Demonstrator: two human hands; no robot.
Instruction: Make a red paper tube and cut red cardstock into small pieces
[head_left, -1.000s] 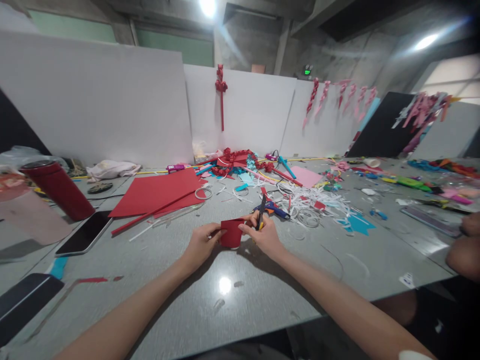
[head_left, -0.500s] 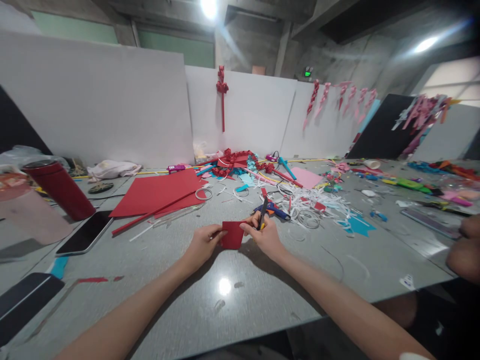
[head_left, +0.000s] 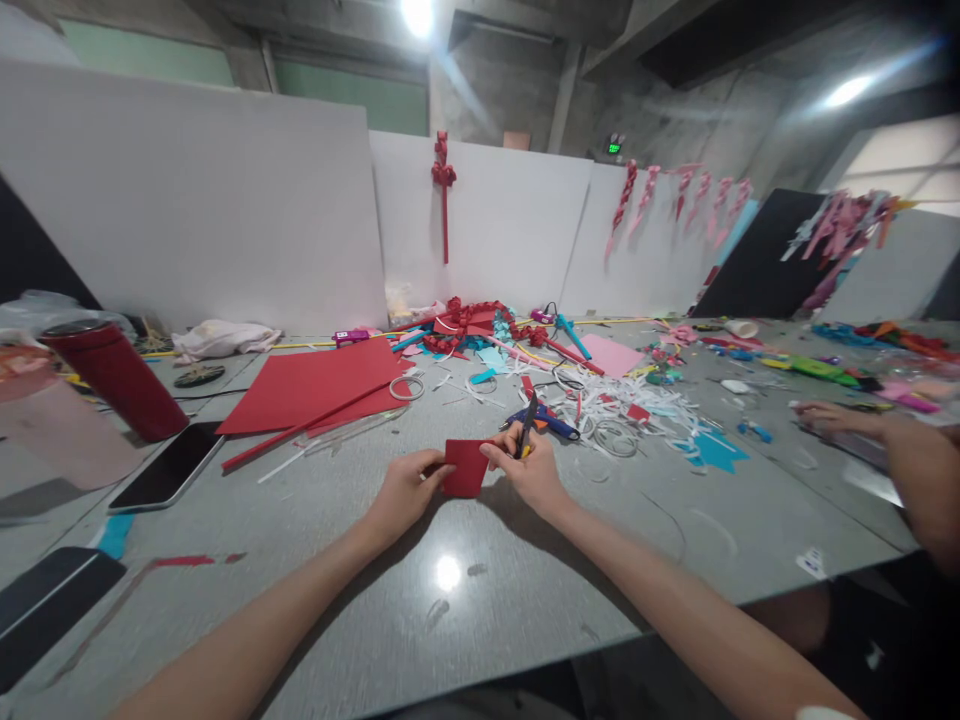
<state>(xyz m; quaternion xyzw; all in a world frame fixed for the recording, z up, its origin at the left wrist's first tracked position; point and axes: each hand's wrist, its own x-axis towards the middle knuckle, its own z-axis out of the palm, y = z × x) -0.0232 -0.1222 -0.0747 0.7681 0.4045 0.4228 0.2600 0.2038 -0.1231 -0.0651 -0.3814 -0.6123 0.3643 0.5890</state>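
Note:
A small red paper square [head_left: 465, 468] is held up just above the table, in front of me. My left hand [head_left: 409, 487] pinches its left edge between thumb and fingers. At the upper right edge, the thumb and fingers of my right hand [head_left: 534, 470] pinch the same paper. That hand also has a pair of scissors [head_left: 529, 425] tucked in it, dark blades pointing up and a bit of yellow at the handle. Just behind the right hand lies a blue glue gun [head_left: 551, 422]. To the left is a large red sheet [head_left: 315, 385] with a thin red stick [head_left: 307, 428] across it.
White paper strips [head_left: 600, 405] and red and blue scraps litter the table beyond my hands. A red tumbler [head_left: 116, 380] and phones [head_left: 169, 468] stand or lie at left. At right, another person's hand [head_left: 840, 418] reaches over a phone. White boards [head_left: 480, 220] rise behind.
The other person's hand at right has reached forward over the table onto the phone there. My hands, the red paper and the scissors have barely moved.

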